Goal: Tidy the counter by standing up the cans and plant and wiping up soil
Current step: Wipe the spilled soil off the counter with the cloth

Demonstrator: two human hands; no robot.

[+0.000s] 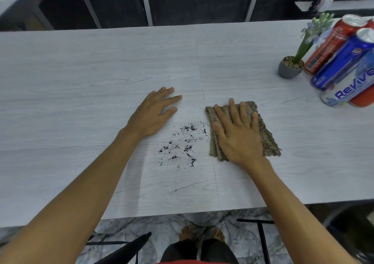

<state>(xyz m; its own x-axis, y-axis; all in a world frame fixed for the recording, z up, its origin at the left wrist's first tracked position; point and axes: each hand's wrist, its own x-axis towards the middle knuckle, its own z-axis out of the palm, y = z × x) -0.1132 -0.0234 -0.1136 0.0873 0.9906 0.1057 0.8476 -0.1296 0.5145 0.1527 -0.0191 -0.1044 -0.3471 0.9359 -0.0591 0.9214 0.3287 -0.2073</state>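
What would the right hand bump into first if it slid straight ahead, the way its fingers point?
Nothing, as far as I can tell: beyond the right hand and its cloth lies only bare counter to the far edge. The soil is off to its left.

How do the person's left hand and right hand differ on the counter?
The left hand rests on the bare counter; the right hand rests on a cloth. The left hand lies left of the soil, the right hand right of it. Both are flat, fingers straight.
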